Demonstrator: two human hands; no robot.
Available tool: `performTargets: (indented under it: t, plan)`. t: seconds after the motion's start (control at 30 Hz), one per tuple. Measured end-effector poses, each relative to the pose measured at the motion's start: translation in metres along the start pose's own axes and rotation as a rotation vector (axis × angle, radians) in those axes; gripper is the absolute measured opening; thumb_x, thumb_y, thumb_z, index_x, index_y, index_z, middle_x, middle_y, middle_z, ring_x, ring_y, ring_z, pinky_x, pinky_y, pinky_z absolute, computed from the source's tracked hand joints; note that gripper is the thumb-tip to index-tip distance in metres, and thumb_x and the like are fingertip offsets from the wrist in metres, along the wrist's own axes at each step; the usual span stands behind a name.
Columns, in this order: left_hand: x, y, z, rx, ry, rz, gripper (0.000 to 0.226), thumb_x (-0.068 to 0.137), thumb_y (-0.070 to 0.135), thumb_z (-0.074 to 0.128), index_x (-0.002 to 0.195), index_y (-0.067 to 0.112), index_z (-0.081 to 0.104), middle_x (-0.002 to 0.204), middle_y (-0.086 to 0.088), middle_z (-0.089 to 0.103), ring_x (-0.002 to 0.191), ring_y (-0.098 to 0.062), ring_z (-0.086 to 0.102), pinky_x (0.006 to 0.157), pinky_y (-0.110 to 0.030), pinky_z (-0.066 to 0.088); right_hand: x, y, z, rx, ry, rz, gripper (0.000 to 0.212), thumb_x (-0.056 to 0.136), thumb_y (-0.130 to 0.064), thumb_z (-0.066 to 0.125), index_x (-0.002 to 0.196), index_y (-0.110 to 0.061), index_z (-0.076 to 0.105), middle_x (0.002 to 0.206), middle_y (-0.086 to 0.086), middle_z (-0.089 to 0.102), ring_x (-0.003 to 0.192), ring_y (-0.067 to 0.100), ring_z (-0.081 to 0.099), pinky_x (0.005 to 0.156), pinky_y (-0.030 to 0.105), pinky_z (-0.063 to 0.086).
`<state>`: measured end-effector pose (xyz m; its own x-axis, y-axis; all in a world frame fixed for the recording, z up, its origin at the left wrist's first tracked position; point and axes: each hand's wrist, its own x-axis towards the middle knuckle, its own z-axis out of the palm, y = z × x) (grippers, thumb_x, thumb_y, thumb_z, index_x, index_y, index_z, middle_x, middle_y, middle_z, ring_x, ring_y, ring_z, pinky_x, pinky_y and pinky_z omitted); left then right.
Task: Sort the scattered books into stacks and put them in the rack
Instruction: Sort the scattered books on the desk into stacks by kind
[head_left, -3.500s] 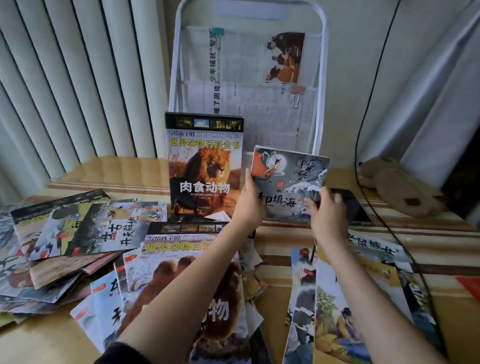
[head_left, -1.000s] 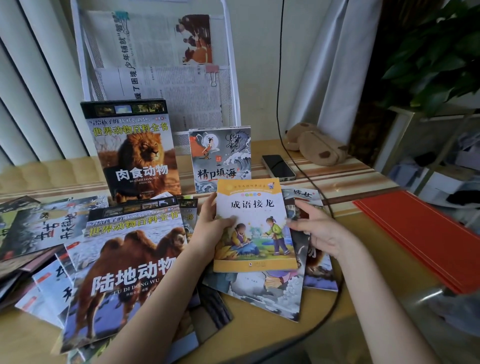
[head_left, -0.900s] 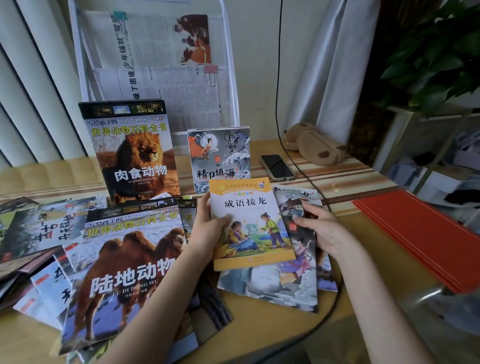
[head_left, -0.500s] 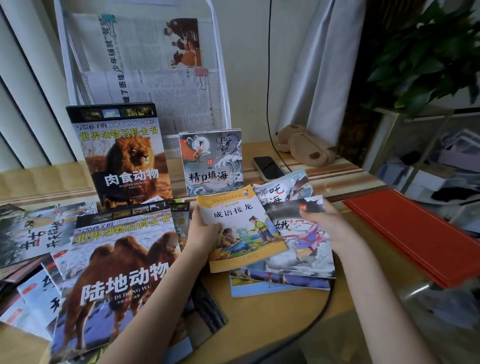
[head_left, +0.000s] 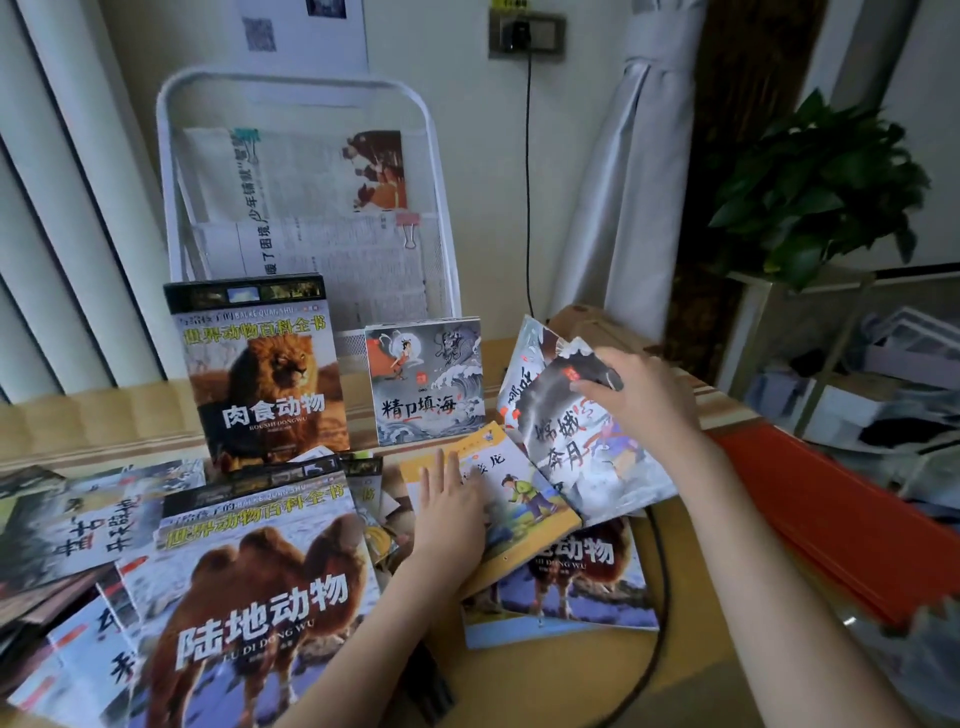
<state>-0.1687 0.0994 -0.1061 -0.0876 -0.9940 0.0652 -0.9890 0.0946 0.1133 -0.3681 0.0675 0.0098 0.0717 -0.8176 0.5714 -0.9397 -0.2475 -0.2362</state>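
The left hand (head_left: 449, 512) lies flat, fingers straight, on a yellow book (head_left: 519, 499) whose long axis slants away to the left. The right hand (head_left: 644, 400) pinches grey books (head_left: 576, 441), tilted up just right of it. Beyond the hands, the rack (head_left: 291, 93) stands on the wooden desk (head_left: 545, 675), by blinds.

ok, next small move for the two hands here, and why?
Probably carry the grey picture books up to the sea-wave book standing at the rack. The right hand already grips them lifted and tilted, they look like the same series, and the left hand lies flat on the yellow book.
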Motion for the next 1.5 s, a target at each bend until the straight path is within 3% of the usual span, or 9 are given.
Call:
performTargets:
  t: [0.13, 0.23, 0.37, 0.5, 0.63, 0.83, 0.97, 1.1, 1.5]
  plan:
    - [0.012, 0.002, -0.015, -0.346, -0.096, 0.032, 0.034, 0.096, 0.012, 0.037, 0.129, 0.003, 0.042, 0.127, -0.015, 0.051, 0.127, -0.032, 0.044, 0.105, -0.040, 0.035, 0.009, -0.007, -0.020, -0.012, 0.127, -0.079, 0.045, 0.086, -0.058, 0.054, 0.090, -0.013, 0.058, 0.066, -0.003, 0.047, 0.068, 0.023, 0.048, 0.048, 0.028, 0.027]
    - [0.018, 0.005, -0.041, -0.973, -0.293, 0.049, 0.072, 0.091, 0.058, 0.044, 0.141, 0.007, 0.034, 0.123, -0.004, 0.055, 0.117, -0.023, 0.051, 0.101, -0.039, 0.040, 0.016, -0.010, -0.016, 0.182, 0.111, -0.037, 0.065, 0.079, -0.072, 0.049, 0.084, -0.009, 0.059, 0.062, 0.002, 0.050, 0.061, 0.024, 0.049, 0.050, 0.034, 0.039]
    - [0.019, 0.011, -0.067, -1.580, 0.003, -0.088, 0.040, 0.084, 0.033, 0.066, 0.113, 0.008, 0.052, 0.086, -0.005, 0.060, 0.072, -0.017, 0.056, 0.067, -0.028, 0.047, 0.013, -0.010, 0.003, 0.537, 0.084, 0.049, 0.060, 0.086, -0.062, 0.049, 0.092, -0.003, 0.059, 0.075, 0.010, 0.062, 0.068, 0.024, 0.056, 0.066, 0.041, 0.049]
    - [0.015, -0.003, -0.075, -1.501, 0.330, -0.070, 0.023, 0.088, 0.012, 0.065, 0.106, 0.008, 0.051, 0.085, -0.002, 0.061, 0.072, -0.012, 0.062, 0.052, -0.015, 0.046, 0.005, -0.014, 0.016, 0.651, -0.137, 0.123, 0.032, 0.094, -0.035, 0.050, 0.119, -0.015, 0.050, 0.119, 0.007, 0.060, 0.110, 0.022, 0.056, 0.096, 0.044, 0.044]
    - [0.007, -0.017, -0.083, -1.371, 0.477, 0.013, 0.032, 0.080, 0.006, 0.074, 0.095, -0.004, 0.048, 0.076, -0.007, 0.059, 0.061, -0.007, 0.060, 0.056, -0.014, 0.050, -0.003, -0.022, 0.027, 0.922, -0.127, 0.229, 0.033, 0.090, -0.024, 0.061, 0.119, -0.017, 0.046, 0.110, 0.004, 0.065, 0.098, 0.015, 0.063, 0.084, 0.036, 0.051]
    - [-0.005, -0.033, -0.054, -1.183, 0.350, -0.050, 0.033, 0.079, 0.015, 0.075, 0.097, 0.009, 0.048, 0.083, 0.002, 0.055, 0.073, -0.009, 0.055, 0.062, -0.014, 0.049, -0.035, -0.029, 0.059, 1.159, -0.353, 0.391, 0.079, 0.070, -0.020, 0.079, 0.137, -0.028, 0.037, 0.128, -0.008, 0.056, 0.117, 0.017, 0.054, 0.103, 0.045, 0.039]
    - [-0.016, -0.043, -0.024, -1.171, 0.228, -0.112, 0.060, 0.083, 0.011, 0.070, 0.129, 0.020, 0.033, 0.110, 0.002, 0.056, 0.101, -0.013, 0.057, 0.074, -0.018, 0.050, -0.047, -0.039, 0.081, 1.107, -0.332, 0.355, 0.046, 0.085, -0.011, 0.067, 0.121, -0.034, 0.049, 0.127, -0.009, 0.057, 0.106, 0.007, 0.057, 0.088, 0.030, 0.047]
    - [-0.021, -0.044, -0.030, -1.174, 0.316, -0.118, 0.053, 0.087, 0.002, 0.062, 0.125, 0.018, 0.029, 0.102, 0.007, 0.057, 0.095, -0.010, 0.059, 0.067, -0.015, 0.052, -0.041, -0.051, 0.085, 1.072, -0.227, 0.337, 0.026, 0.090, -0.018, 0.061, 0.108, -0.034, 0.053, 0.109, -0.018, 0.061, 0.099, 0.004, 0.057, 0.088, 0.031, 0.043]
    - [-0.020, -0.055, -0.028, -1.054, 0.418, -0.194, 0.031, 0.088, -0.006, 0.045, 0.114, 0.010, 0.039, 0.112, -0.009, 0.053, 0.105, -0.021, 0.051, 0.088, -0.035, 0.047, -0.052, -0.075, 0.104, 0.978, -0.106, 0.299, 0.045, 0.097, -0.027, 0.049, 0.139, -0.022, 0.036, 0.131, 0.001, 0.050, 0.113, 0.015, 0.050, 0.083, 0.030, 0.038]
